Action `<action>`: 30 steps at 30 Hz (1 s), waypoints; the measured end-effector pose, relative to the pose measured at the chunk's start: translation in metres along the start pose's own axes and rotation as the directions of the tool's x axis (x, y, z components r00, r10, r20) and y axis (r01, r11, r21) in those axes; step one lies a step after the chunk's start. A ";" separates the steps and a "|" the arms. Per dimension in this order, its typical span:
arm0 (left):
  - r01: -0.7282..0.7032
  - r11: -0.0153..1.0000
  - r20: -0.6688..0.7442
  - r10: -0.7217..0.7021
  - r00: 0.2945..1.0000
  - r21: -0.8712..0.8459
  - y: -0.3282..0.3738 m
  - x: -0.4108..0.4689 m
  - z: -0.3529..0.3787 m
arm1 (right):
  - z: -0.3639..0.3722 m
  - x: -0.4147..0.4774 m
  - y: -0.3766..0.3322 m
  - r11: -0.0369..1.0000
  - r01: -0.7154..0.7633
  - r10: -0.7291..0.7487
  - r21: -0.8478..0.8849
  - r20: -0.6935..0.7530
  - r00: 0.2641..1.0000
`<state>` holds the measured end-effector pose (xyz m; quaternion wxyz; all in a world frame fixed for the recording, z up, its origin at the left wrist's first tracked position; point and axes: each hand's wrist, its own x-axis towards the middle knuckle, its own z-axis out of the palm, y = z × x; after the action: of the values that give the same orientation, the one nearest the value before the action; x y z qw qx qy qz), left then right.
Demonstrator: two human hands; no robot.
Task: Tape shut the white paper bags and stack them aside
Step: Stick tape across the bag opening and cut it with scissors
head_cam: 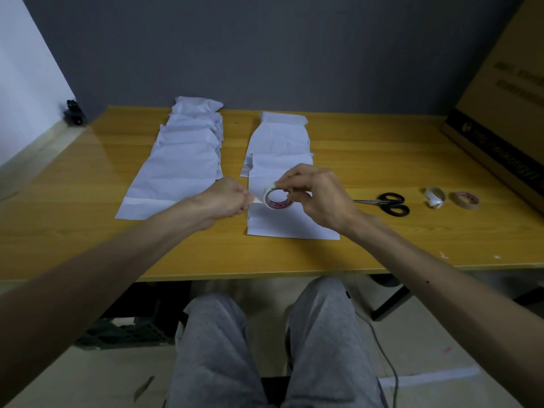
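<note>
Yellow-brown wood-grain table (382, 160): carries every item below and fills the middle of the head view.

Brown cardboard box (506, 83): large, dark band with print along its lower edge, at the table's right end.

White paper bags, left row (182, 163): several, overlapping one another, running from the far edge toward the person. A paler band crosses the near end of the front bag.

White paper bags, right row (279, 136): fewer, also overlapping, lying just beside the left row with a strip of bare table between.

Front bag of the right row (288, 225): flat, closest to the table's near edge, directly below both hands.

Right hand (321, 198): raised above that front bag, fingers and thumb curled round the tape roll.

Left hand (226, 201): level with the right, fingers curled in, fingertips pinching the loose end of the tape where it leaves the roll.

Black-handled scissors (385, 203): lying flat to the right of the bags, blades pointing toward the right hand.

Tape roll (276, 198): pale, with a red-printed core, held between the two hands, its open centre facing the camera.

Brown ring of tape (465, 199): flat on the table, farthest right of the small items.

Crumpled white ring (434, 197): between the scissors and the brown ring.
</note>
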<state>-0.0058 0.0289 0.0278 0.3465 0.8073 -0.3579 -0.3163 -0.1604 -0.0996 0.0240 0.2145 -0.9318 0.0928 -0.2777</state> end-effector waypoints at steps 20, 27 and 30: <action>-0.130 0.987 -0.292 0.154 0.944 0.099 -0.043 -0.017 0.031 | 0.011 -0.001 -0.005 0.944 -0.269 0.276 0.192 -0.010 0.961; -0.203 0.961 -0.285 0.251 0.925 0.186 -0.056 -0.019 0.039 | 0.015 -0.004 -0.004 0.945 -0.273 0.274 0.179 0.019 0.961; -0.197 0.955 -0.291 0.257 0.921 0.221 -0.056 -0.018 0.040 | 0.018 -0.006 -0.003 0.946 -0.276 0.274 0.171 0.036 0.961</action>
<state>-0.0262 0.0582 -0.0340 0.3562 0.8294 -0.4174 -0.1050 -0.1553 -0.0892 0.0094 0.3322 -0.8891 0.1957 -0.2468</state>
